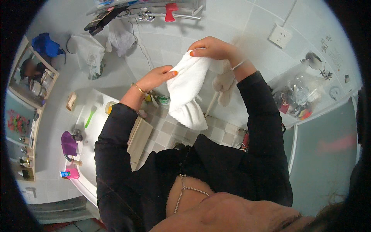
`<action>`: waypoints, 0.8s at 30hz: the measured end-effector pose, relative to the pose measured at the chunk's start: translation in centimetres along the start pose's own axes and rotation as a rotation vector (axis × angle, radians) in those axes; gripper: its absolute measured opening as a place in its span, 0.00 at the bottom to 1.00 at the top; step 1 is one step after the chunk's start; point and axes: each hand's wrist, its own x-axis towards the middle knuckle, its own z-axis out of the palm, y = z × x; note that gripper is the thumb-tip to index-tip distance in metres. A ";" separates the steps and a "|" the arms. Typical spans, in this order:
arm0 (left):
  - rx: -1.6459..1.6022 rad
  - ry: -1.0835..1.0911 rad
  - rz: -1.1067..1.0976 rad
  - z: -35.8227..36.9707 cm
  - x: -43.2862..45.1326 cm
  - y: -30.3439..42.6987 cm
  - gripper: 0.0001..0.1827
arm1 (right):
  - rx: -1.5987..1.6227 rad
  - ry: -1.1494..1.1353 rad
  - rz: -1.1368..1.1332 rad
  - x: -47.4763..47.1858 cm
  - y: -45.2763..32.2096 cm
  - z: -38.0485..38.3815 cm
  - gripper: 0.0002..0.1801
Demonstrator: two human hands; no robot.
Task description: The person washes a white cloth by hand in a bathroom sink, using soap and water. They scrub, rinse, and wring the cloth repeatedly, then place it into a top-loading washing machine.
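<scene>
A white towel [189, 84] hangs in folds between my two hands, its scalloped lower end dangling above the tiled floor. My left hand [158, 77] grips its left edge with the thumb on top. Higher up and to the right, my right hand [213, 49] pinches the towel's upper corner between thumb and fingers. Behind the towel, on the right, a pale fluffy item [224, 87] hangs near the wall; I cannot tell what it is.
Left of me is a white washbasin [92, 150] holding a green-handled brush [91, 116]. Above hangs a metal towel rail [156, 15] with a red clip [171, 12]. A clear plastic bag of items [298, 95] hangs right, near a frosted glass door [321, 168] and a wall socket [280, 36].
</scene>
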 end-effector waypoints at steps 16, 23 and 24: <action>-0.780 0.340 0.278 -0.7 6.2 2.8 0.15 | 0.012 0.698 0.083 5.9 9.0 -7.4 0.23; -0.904 0.638 0.229 0.2 12.5 -0.5 0.11 | -0.514 0.560 0.404 10.0 13.0 -4.4 0.18; -0.880 0.654 0.206 0.6 12.6 -0.8 0.11 | -0.464 0.596 0.422 9.6 13.0 -3.8 0.18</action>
